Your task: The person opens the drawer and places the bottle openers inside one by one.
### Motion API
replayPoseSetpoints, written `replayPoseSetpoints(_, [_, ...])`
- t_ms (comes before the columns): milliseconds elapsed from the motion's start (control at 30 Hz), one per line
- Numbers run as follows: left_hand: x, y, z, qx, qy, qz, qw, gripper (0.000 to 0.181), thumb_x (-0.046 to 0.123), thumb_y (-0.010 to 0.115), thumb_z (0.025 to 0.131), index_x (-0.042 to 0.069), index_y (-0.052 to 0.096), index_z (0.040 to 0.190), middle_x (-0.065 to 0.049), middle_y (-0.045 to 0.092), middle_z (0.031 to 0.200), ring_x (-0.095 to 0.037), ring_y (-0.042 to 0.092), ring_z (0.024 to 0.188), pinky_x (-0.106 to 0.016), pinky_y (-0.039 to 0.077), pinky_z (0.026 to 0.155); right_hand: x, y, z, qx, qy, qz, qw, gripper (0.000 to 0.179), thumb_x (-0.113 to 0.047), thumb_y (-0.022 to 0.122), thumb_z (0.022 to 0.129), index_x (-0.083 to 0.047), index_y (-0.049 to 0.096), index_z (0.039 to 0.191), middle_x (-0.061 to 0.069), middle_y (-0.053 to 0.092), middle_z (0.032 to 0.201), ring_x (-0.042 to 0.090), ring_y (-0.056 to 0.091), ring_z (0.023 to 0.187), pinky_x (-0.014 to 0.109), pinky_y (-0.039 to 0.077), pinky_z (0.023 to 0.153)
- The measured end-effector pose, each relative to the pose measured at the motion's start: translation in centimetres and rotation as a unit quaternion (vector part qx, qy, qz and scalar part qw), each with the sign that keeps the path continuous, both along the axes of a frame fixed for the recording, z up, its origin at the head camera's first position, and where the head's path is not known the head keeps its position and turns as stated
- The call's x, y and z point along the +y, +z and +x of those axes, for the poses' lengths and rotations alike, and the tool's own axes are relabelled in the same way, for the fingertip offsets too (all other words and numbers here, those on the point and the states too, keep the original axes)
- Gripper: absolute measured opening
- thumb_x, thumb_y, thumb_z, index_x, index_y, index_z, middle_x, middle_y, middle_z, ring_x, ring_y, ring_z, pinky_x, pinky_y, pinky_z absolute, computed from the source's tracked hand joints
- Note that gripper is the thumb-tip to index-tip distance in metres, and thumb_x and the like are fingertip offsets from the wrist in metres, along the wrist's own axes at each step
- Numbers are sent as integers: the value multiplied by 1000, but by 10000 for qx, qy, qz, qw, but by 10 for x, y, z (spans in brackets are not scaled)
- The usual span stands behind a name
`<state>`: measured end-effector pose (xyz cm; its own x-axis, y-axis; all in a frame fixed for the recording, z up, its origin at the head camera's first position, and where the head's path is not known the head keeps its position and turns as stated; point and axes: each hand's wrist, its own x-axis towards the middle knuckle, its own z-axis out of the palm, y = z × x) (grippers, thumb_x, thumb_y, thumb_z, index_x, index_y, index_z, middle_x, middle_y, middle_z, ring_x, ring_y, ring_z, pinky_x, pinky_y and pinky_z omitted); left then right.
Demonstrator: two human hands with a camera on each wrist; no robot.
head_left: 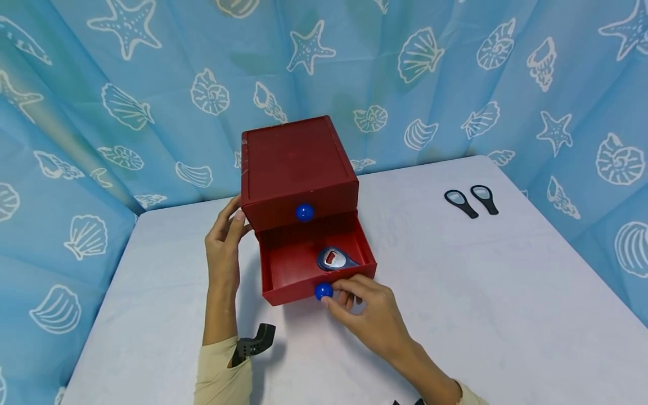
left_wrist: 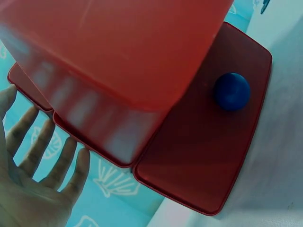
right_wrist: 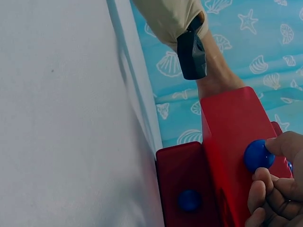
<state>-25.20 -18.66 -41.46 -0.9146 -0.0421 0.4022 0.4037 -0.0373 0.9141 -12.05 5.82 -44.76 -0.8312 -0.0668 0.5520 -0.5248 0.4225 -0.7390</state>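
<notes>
A red drawer cabinet (head_left: 291, 160) stands on the table, its middle drawer (head_left: 289, 261) pulled out. Inside the drawer lies a dark blue bottle opener (head_left: 334, 258) with a silver centre, near the front right corner. My right hand (head_left: 368, 306) pinches the drawer's round blue knob (head_left: 323, 291) between thumb and fingers. Against the cabinet's left side rests my left hand (head_left: 224, 239); in the left wrist view its fingers (left_wrist: 57, 163) are spread and nearly straight. The upper drawer (head_left: 270, 212) and the lower drawer (left_wrist: 203, 156) are closed.
Two small black tools with oval heads and short handles, a left one (head_left: 460, 203) and a right one (head_left: 484, 199), lie at the back right of the white table (head_left: 455, 292). Behind the table hangs a blue curtain (head_left: 354, 84) with shells and starfish.
</notes>
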Motion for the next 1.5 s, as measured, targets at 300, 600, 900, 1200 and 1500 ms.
replayPoseSetpoints(300, [-1, 1, -1, -2, 52, -92, 9999, 43, 28, 58, 101, 18, 57, 143, -5, 56, 143, -27, 51, 128, -33, 51, 97, -4, -5, -6, 77, 145, -541, 9984, 17, -10, 84, 82, -9, 75, 96, -5, 62, 81, 11, 57, 70, 27, 52, 57])
replayPoseSetpoints(600, [-1, 0, -1, -4, 41, -81, 10000, 43, 27, 58, 101, 18, 57, 143, -5, 56, 143, -27, 51, 128, -34, 51, 97, -5, -6, -9, 100, 129, -548, 9984, 17, -8, 84, 80, -9, 75, 94, -5, 62, 79, 11, 57, 69, 22, 50, 58])
replayPoseSetpoints(900, [2, 1, -1, -12, -5, -25, 10000, 42, 25, 57, 101, 18, 57, 143, -4, 56, 142, -27, 51, 128, -35, 51, 98, -7, 1, -9, 259, 25, -519, 9983, 21, 3, 85, 73, -1, 73, 90, 3, 61, 74, 19, 56, 64, 16, 45, 58])
replayPoseSetpoints(1200, [2, 1, 0, -41, 99, -90, 9999, 44, 30, 59, 101, 18, 57, 143, -5, 56, 143, -27, 51, 129, -33, 51, 97, -6, 10, -5, 105, 89, -485, 9987, 19, -1, 85, 77, -5, 74, 92, -2, 60, 76, 14, 56, 68, 25, 49, 56])
replayPoseSetpoints(1500, [2, 1, 0, -30, 84, -17, 10000, 42, 28, 58, 101, 17, 58, 142, -6, 55, 143, -28, 52, 127, -32, 51, 97, -4, -3, -10, 121, 20, -393, 9992, 19, -8, 86, 78, -8, 75, 94, -5, 61, 77, 13, 57, 67, 21, 48, 56])
